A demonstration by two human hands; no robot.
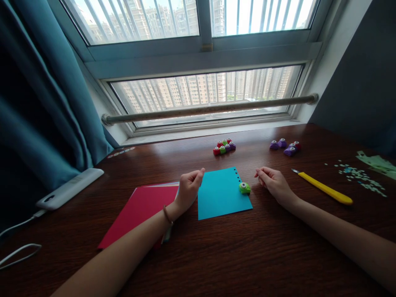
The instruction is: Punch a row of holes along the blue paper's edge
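A sheet of blue paper (216, 198) lies on the table between my hands, with a row of small punched holes near its upper right edge. The green craft punch (244, 188) sits on that sheet's right edge, touched by neither hand. My left hand (190, 189) is closed in a loose fist at the sheet's left edge, overlapping the red paper stack; nothing shows in it. To the right of the sheet, my right hand (274, 183) is closed, thumb and fingertips pressed together. Whatever may be between those fingertips is too small to make out.
Red paper (145, 210) lies at left. Several small punches (224, 147) stand at the back, with purple ones (291, 148) farther right. A yellow craft knife (324, 188), blade exposed, and paper bits (360, 175) lie right. A white device (71, 188) with cable is left.
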